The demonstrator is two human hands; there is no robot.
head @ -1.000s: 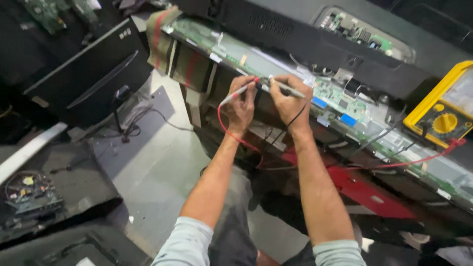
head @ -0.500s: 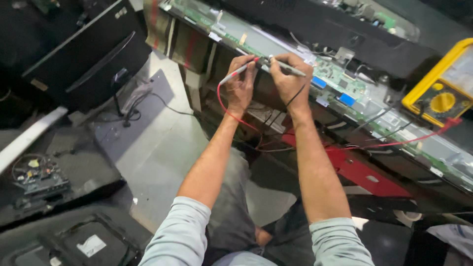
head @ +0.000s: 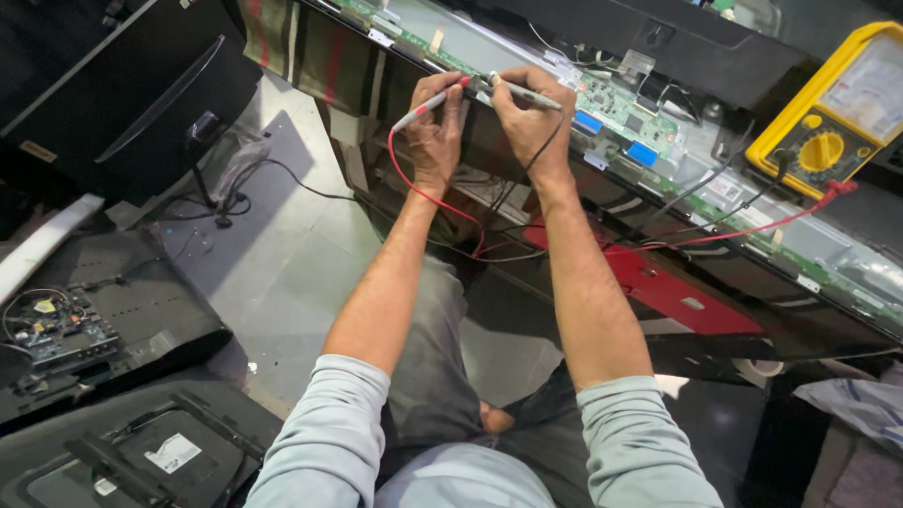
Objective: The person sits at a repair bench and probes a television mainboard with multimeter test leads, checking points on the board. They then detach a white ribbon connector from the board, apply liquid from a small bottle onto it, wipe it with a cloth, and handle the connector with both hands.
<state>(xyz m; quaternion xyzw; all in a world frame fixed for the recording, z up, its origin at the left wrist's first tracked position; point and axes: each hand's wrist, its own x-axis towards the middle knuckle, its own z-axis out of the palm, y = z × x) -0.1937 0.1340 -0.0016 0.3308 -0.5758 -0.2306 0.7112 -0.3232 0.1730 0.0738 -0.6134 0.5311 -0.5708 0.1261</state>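
Along the upper edge of the opened television panel [head: 715,202], both hands meet over the narrow green circuit strip [head: 602,99]. Left hand [head: 435,127] pinches the red probe [head: 431,102] between its fingers, the probe's long axis slanting up to the right with its tip at the strip; right hand [head: 527,118] pinches the black probe [head: 527,92], lying nearly level with its tip pointing left toward the red one. Red and black leads trail toward the yellow multimeter [head: 832,113], which rests on the panel at far right.
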